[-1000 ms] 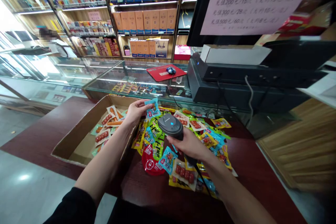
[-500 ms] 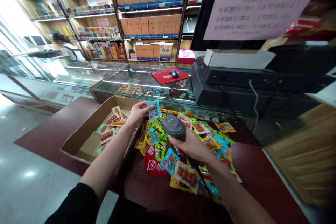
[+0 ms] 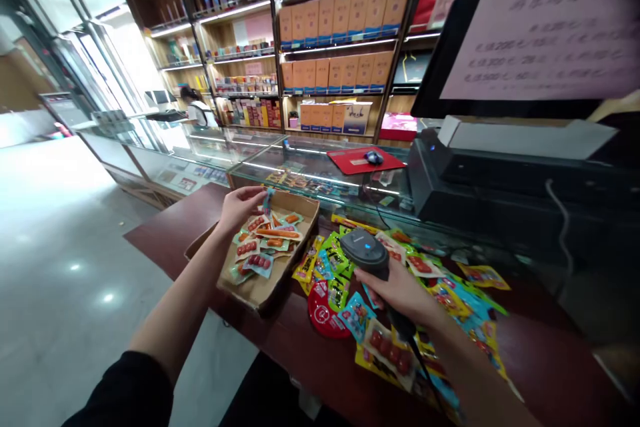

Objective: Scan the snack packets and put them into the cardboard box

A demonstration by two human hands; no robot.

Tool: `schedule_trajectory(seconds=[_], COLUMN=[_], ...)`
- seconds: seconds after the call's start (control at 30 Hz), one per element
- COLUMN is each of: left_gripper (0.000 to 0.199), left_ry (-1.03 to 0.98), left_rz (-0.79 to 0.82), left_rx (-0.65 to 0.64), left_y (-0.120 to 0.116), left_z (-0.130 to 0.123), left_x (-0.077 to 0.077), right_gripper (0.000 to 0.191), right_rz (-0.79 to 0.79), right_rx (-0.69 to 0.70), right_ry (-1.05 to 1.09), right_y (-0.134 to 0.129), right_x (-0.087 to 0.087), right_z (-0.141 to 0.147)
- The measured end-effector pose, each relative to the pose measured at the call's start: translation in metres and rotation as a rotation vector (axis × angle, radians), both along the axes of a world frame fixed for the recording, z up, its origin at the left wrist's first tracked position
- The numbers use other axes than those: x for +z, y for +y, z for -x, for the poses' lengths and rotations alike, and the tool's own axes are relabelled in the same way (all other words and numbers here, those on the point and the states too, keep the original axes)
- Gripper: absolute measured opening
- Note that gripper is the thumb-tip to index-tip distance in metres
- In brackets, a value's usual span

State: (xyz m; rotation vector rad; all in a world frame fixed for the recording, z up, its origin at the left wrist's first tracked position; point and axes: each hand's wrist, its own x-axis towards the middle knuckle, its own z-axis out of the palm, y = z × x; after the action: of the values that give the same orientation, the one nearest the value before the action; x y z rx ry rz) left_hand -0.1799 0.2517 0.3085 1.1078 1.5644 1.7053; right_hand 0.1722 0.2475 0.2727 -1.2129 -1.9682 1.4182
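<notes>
Pinched in the fingers of my left hand (image 3: pixel 239 207) is a small blue snack packet (image 3: pixel 269 201), over the far part of a shallow cardboard box (image 3: pixel 260 293). Inside that box lie several clear-wrapped sausage packs (image 3: pixel 259 263). My right hand (image 3: pixel 400 283) grips a dark grey barcode scanner (image 3: pixel 364 248) by its handle; a small blue light shows on its head. Under and around the scanner is a spread of colourful snack packets, among them a red round pack (image 3: pixel 325 312), a blue packet (image 3: pixel 357 315) and a sausage pack (image 3: pixel 389 345).
Behind the dark red table (image 3: pixel 280 340) runs a glass display counter (image 3: pixel 310 177) with a red mouse pad (image 3: pixel 350 161) and a mouse (image 3: pixel 373 157). A monitor with a pink sign (image 3: pixel 540 40) stands at the right. Another person (image 3: pixel 200 110) is far left, near stocked shelves.
My left hand has carried the blue packet leftward from the pile to over the cardboard box. The view has swung left. My right hand still holds the scanner above the packets.
</notes>
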Motion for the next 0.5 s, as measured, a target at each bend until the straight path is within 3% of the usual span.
schedule_trajectory(seconds=[0.13, 0.23, 0.33, 0.5], left_gripper=[0.056, 0.055, 0.055, 0.051], left_ry=[0.042, 0.049, 0.031, 0.001], left_rz=[-0.035, -0.021, -0.003, 0.057], left_rx=[0.064, 0.018, -0.089, -0.309], left_y=[-0.016, -0.009, 0.012, 0.053], left_z=[0.011, -0.001, -0.032, -0.110], left_x=[0.008, 0.005, -0.004, -0.016], right_gripper=[0.030, 0.029, 0.032, 0.036], right_rz=[-0.042, -0.076, -0.065, -0.099], right_rx=[-0.007, -0.052, -0.097, -0.177], right_ry=[0.006, 0.021, 0.040, 0.071], right_y=[0.001, 0.000, 0.000, 0.007], right_x=[0.003, 0.011, 0.022, 0.034], right_z=[-0.004, -0.009, -0.018, -0.043])
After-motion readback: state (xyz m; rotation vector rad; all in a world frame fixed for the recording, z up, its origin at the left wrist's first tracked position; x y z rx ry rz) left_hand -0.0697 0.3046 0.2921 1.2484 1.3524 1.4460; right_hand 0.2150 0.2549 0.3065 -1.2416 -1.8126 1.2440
